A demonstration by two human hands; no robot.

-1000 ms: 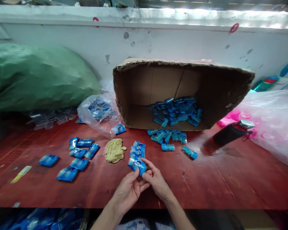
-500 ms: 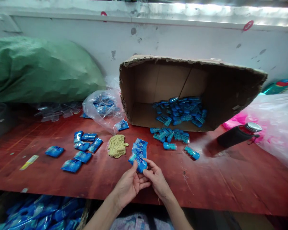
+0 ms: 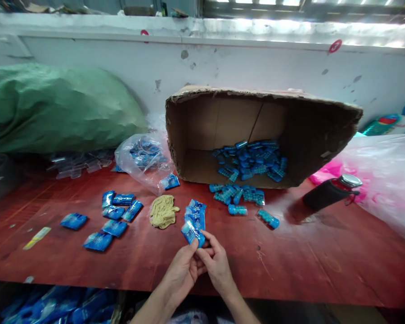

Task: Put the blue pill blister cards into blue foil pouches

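Note:
Between both hands, near the table's front edge, is a small blue packet [image 3: 192, 232]. My left hand [image 3: 183, 267] grips it from the left with the thumb on top. My right hand [image 3: 216, 263] pinches its right side, and its fingers meet those of the left. Just behind the held packet lie flat blue wrappers [image 3: 196, 210]. A crumpled yellow glove [image 3: 164, 211] rests to their left. Farther left are several filled blue packets [image 3: 113, 212]. Small clear bottles with blue caps and blue-green contents [image 3: 237, 209] lie beyond my right hand.
A cardboard box [image 3: 180, 166] on its side holds many more bottles. A clear bag [image 3: 121, 150] of blue wrappers stands left of it, before a green sack [image 3: 60, 108]. At right are a black flask [image 3: 324, 194] and a pink-and-white plastic bag [image 3: 388, 175]. Blue packets [image 3: 64, 306] fill a container below.
The view has tilted up slightly, so everything sits lower in the picture. Both hands still hold the blue packet, with the right fingers shifted a little along it.

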